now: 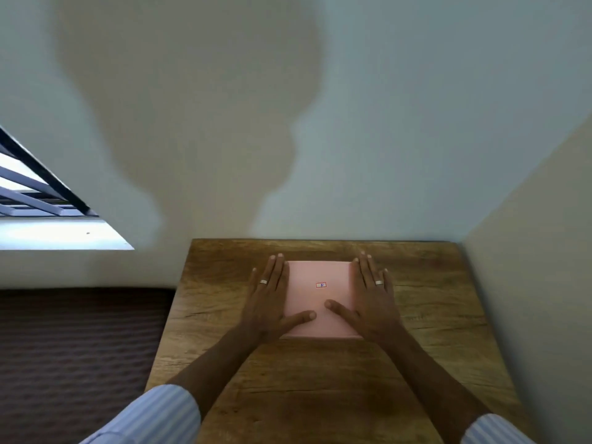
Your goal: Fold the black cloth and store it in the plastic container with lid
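Striped blue-and-white sleeves (166, 415) sat nearest the camera, rolled up at both lower corners, with bare forearms reaching forward over the wooden tabletop (320, 395).

Far left, a barred window (38, 193) showed at the edge, and below it lay a dark brown ribbed surface (80, 347) beside the tabletop; I could not tell what it was.

Moving right, the left hand (269, 299) lay flat with fingers straight and close together against the left side of the pink plastic container (317, 277), its thumb spread out across the lid. A ring (263, 281) was on one finger.

That container rested toward the far middle of the tabletop, its pink lid (333, 274) closed on top, with a small red-framed label (321, 285) near the centre. The lid was opaque, so nothing of the inside was visible and the black cloth appeared nowhere in view; whether it was inside could not be told.

The right hand (373, 299) mirrored the left, flat against the container's right side with fingers extended and thumb laid on the lid, its tip near the other thumb but apart from it. It also wore a ring (379, 282).

Behind everything, a pale wall (416, 123) carried a large soft shadow (192, 107).
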